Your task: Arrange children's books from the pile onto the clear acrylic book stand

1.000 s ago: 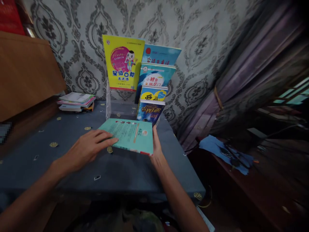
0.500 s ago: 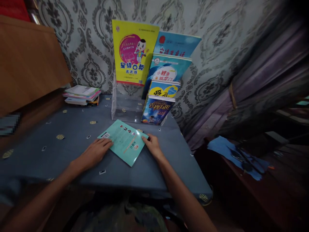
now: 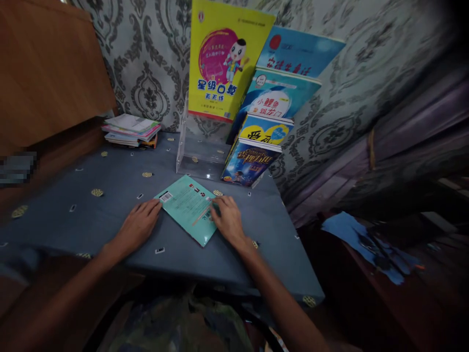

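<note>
A thin teal booklet (image 3: 185, 205) lies flat on the blue-grey tablecloth (image 3: 110, 205), back cover up with a barcode at its left corner. My left hand (image 3: 137, 226) rests flat beside the booklet's left corner, fingertips touching its edge. My right hand (image 3: 227, 220) lies palm down on the booklet's right part, fingers stretched out. Behind the booklet a clear acrylic rack (image 3: 198, 151) holds a tall yellow book (image 3: 223, 58) and a stepped row of blue and yellow books (image 3: 262, 132).
A stack of thin books (image 3: 132, 129) sits at the back left by a wooden panel (image 3: 51, 68). Patterned wallpaper rises behind the rack. Purple curtains (image 3: 403, 142) hang at the right, over a dark surface with a blue cloth (image 3: 351, 234).
The booklet came down from my right hand onto the table and turned clockwise. My right hand moved onto its top; my left hand slid to its left corner. The view shifted nearer the rack.
</note>
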The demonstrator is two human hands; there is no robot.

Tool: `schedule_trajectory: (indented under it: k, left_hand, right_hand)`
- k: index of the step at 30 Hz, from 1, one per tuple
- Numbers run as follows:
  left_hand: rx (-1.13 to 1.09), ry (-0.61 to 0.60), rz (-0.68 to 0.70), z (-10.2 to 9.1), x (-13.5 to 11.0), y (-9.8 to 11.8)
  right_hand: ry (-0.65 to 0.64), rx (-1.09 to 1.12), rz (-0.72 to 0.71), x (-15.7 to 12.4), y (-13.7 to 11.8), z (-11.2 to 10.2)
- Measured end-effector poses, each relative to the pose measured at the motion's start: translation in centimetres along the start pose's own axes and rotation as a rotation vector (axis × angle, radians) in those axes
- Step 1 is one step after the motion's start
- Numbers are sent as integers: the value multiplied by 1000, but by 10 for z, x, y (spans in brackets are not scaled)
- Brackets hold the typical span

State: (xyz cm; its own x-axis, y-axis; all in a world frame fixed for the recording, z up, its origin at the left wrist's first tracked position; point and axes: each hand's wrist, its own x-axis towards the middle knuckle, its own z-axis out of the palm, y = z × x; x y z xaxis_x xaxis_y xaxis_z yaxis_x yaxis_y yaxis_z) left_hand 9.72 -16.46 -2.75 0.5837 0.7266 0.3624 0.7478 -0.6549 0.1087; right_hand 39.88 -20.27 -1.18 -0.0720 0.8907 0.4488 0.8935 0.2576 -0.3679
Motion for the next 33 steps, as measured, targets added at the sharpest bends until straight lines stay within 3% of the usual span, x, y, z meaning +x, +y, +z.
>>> schedule_trajectory:
  k: [4, 8, 15, 33]
  left_hand:
    - [-16, 34, -50, 6, -5, -6]
    - [-4, 25, -58, 9, -1, -5]
    - [10, -18, -60, 11, 7, -4]
    - [-4, -19, -44, 13, 15, -6]
  right_hand:
    - [-238, 136, -297, 21, -42, 18]
    - [-363, 128, -429, 51, -72, 42]
    - [-459, 112, -401, 74, -83, 71]
    - [-472, 82, -289, 70, -85, 67]
